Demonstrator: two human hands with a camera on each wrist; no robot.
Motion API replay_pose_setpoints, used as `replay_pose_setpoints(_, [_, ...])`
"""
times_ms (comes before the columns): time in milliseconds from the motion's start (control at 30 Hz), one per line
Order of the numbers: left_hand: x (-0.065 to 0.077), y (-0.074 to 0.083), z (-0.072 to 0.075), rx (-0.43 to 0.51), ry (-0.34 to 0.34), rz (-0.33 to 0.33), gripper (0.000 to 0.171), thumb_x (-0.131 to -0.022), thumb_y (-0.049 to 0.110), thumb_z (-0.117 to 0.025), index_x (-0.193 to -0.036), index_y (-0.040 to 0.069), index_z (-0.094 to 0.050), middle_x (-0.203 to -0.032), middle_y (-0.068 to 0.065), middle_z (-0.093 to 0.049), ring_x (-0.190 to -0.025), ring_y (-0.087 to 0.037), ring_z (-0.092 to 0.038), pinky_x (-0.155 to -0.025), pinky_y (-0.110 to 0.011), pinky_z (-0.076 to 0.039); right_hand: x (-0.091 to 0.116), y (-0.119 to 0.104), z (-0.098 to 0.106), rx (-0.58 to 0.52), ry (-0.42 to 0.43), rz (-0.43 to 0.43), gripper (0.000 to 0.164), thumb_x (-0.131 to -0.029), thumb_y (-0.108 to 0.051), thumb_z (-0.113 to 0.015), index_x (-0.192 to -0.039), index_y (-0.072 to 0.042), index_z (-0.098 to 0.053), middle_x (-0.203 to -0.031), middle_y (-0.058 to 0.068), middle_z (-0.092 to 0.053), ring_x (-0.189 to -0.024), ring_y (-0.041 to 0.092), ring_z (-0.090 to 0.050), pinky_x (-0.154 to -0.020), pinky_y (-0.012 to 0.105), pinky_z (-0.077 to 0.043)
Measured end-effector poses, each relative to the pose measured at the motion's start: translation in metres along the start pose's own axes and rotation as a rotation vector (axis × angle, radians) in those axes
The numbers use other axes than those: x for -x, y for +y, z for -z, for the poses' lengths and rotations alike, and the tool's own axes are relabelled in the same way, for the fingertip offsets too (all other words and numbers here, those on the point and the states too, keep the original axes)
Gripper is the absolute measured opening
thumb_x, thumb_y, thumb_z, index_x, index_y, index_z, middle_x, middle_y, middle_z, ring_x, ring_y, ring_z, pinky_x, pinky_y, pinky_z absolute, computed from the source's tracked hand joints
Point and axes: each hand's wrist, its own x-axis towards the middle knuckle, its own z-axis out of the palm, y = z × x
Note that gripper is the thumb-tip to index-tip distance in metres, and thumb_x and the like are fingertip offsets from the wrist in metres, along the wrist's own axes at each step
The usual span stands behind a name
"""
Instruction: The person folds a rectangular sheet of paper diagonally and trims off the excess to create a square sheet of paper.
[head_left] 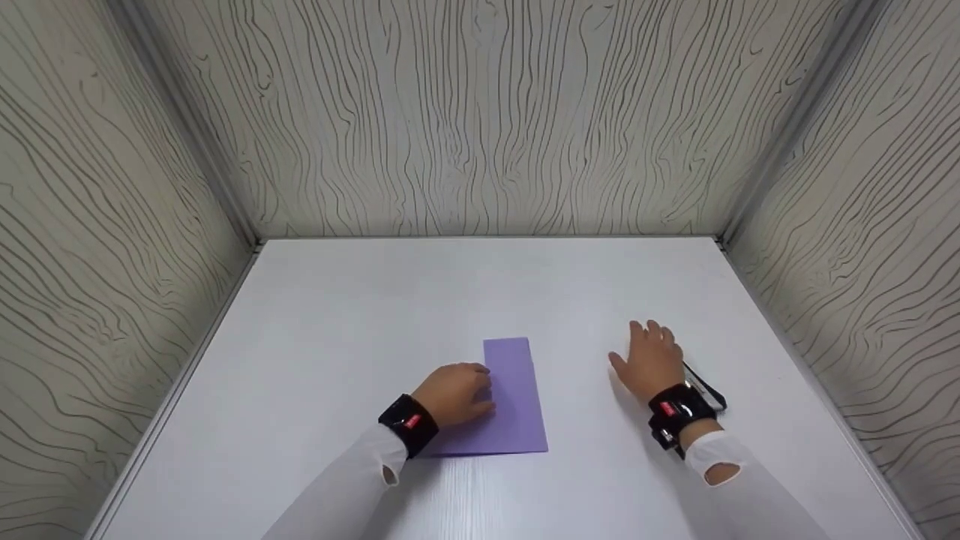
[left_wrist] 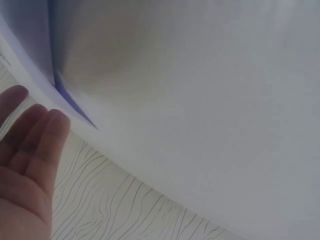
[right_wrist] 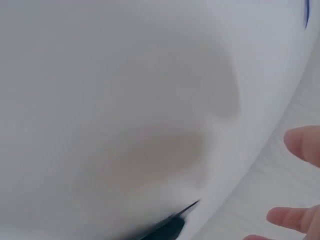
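Note:
A sheet of purple paper [head_left: 519, 397] lies on the white table, its lower left part hidden under my left hand [head_left: 454, 394]. That hand is over the paper's left side, with fingertips right at the purple surface. In the left wrist view its fingers [left_wrist: 55, 132] are extended beside the paper's raised edge [left_wrist: 75, 105]. My right hand [head_left: 651, 364] hovers over the table to the right with spread fingers and holds nothing. Partly hidden by the right hand and wrist is a slim black and white object [head_left: 705, 388]; its dark, narrow tip [right_wrist: 170, 227] shows in the right wrist view.
The white table [head_left: 390, 292] is bounded by wood-grain-patterned panels at the back [head_left: 480, 120], left [head_left: 97, 247] and right [head_left: 862, 247]. Grey metal strips run along the corners. Each wrist wears a black band.

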Motion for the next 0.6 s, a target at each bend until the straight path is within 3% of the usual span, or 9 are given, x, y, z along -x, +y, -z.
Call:
replay_pose_setpoints(233, [0.016, 0.005, 0.003, -0.052, -0.006, -0.015, 0.022, -0.094, 0.031, -0.083, -0.087, 0.011, -0.078, -0.105, -0.003, -0.083, -0.082, -0.014, -0.073, -0.081, -0.031, -0.064, 0.007, -0.052, -0.008, -0.059, -0.072, 0.183, 0.073, -0.100, -0.031, -0.076, -0.153, 0.012, -0.049, -0.157, 0.042, -0.047, -0.150, 0.061, -0.043, -0.127, 0.069, -0.036])
replay_pose_setpoints(467, [0.021, 0.011, -0.007, -0.055, -0.026, -0.036, 0.018, -0.095, 0.026, -0.080, -0.089, 0.009, -0.079, -0.105, -0.005, -0.082, -0.085, -0.016, -0.075, -0.080, -0.031, -0.064, 0.020, -0.094, -0.021, -0.133, -0.195, 0.290, 0.079, -0.099, -0.038, -0.078, -0.156, 0.008, -0.049, -0.165, 0.033, -0.045, -0.157, 0.052, -0.042, -0.131, 0.061, -0.036])
replay_pose_setpoints(600, [0.020, 0.013, -0.015, -0.122, -0.009, -0.056, 0.019, -0.095, 0.027, -0.078, -0.088, 0.009, -0.080, -0.104, -0.004, -0.081, -0.080, -0.016, -0.072, -0.074, -0.031, -0.063, 0.031, -0.107, -0.031, -0.153, -0.269, 0.365, 0.084, -0.096, -0.043, -0.080, -0.157, 0.006, -0.049, -0.167, 0.032, -0.044, -0.157, 0.051, -0.042, -0.130, 0.061, -0.038])
